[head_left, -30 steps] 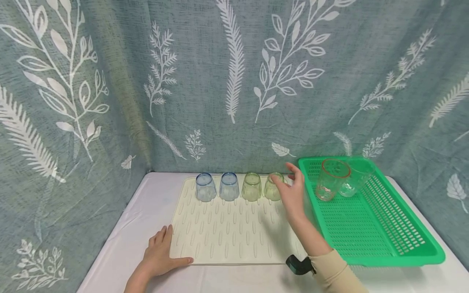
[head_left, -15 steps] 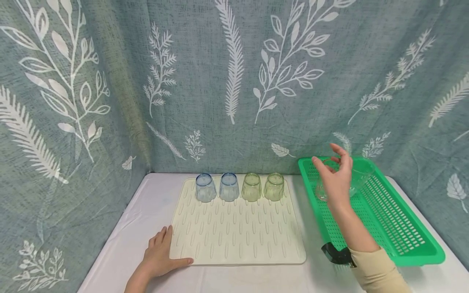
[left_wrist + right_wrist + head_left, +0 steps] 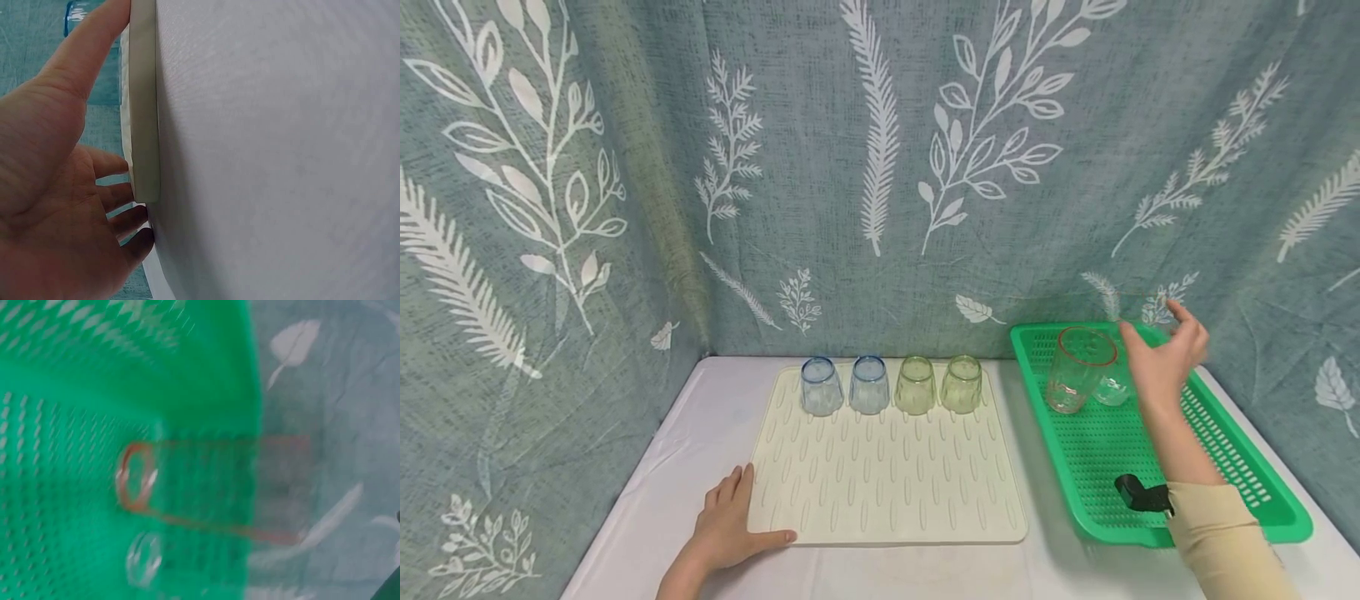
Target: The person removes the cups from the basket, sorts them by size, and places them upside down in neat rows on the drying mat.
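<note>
My left hand (image 3: pixel 725 518) rests at the front left corner of a cream ribbed mat (image 3: pixel 887 475), thumb along its front edge and fingers by its left side. In the left wrist view that hand (image 3: pixel 69 181) touches the mat's edge (image 3: pixel 144 106). My right hand (image 3: pixel 1167 358) is over the green basket (image 3: pixel 1075 492), thumb and fingers spread around the upper part of a clear glass (image 3: pixel 1112 390), partly hiding it; contact cannot be told. Left of it stands a red-rimmed clear glass (image 3: pixel 1070 379), seen blurred as an orange-edged glass (image 3: pixel 206 487) in the right wrist view.
Two blue glasses (image 3: pixel 822 387) and two green glasses (image 3: pixel 916 386) stand in a row along the mat's back edge, narrow end up. A patterned curtain (image 3: pixel 850 167) hangs behind the white table (image 3: pixel 700 433).
My right hand has moved right from the rightmost green glass, over the red-rimmed glass, to the clear glass in the basket. My left hand has stayed at the mat's corner.
</note>
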Tool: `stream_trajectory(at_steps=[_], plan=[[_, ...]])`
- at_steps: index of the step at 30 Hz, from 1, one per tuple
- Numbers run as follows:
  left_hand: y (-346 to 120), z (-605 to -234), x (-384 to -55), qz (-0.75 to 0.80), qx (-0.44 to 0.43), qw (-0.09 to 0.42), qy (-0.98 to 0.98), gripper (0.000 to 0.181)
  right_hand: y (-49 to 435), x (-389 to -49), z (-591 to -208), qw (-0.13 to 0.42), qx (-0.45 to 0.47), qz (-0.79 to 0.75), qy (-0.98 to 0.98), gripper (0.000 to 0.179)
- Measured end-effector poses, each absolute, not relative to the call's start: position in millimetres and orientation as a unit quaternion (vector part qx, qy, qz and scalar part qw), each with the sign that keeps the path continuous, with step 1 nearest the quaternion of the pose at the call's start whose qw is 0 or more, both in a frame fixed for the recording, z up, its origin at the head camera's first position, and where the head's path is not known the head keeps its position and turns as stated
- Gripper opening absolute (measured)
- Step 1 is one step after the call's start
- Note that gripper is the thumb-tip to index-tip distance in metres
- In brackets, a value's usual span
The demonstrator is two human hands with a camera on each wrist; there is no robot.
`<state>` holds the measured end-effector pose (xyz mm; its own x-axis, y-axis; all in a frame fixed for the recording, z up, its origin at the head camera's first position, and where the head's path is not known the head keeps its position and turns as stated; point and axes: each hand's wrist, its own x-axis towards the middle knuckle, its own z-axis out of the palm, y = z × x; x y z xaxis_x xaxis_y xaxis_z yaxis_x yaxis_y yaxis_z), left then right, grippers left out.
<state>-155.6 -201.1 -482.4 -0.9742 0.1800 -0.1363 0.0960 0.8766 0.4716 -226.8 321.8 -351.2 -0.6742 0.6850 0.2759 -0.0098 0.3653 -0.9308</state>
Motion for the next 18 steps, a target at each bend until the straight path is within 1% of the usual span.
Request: stream_trajectory(at_steps=[4,8,11,18], plan=[[-201,-482,-156,0.235,0.07,0.088,0.965,0.124,338,-231,-363,0.295,-0.256,0.492,-0.778,0.073],[-202,-483,-156,0.237,0.068,0.088,0.965,0.124,350,-236,-373,0.233,-0.286,0.481,-0.796,0.082],[-202,-484,-157,0.236,0.068,0.088,0.965,0.124,357,-239,-379,0.197,-0.301,0.488,-0.795,0.086],[-203,-485,-158,0.235,0.066,0.089,0.966,0.125,365,-240,-386,0.19,-0.335,0.543,-0.746,0.081]])
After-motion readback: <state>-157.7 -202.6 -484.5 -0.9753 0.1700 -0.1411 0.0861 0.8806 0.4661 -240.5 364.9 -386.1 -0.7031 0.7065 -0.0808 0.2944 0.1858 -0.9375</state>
